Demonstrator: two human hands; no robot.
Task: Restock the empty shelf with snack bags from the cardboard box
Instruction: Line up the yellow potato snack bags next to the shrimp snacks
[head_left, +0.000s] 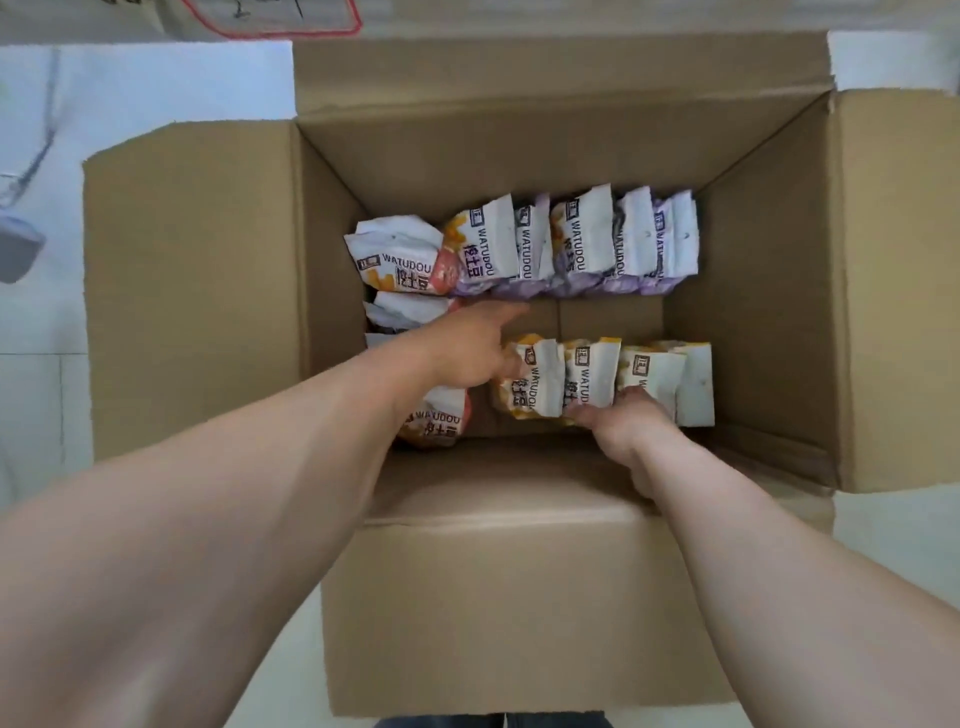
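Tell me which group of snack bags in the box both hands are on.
The yellow-orange row nearest the person: left hand at its left end, right hand against its front. The purple row stands untouched at the far wall.

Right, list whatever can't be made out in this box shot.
- Shelf to restock: outside the head view.
- Right hand fingers: tucked behind the yellow snack bags, so the grip is unclear.
- Orange bags along the left wall: partly covered by the left hand and forearm, so no count.
- Purple bags: overlapping, lower halves hidden.
- Cardboard box outer front: cut off at the bottom edge.
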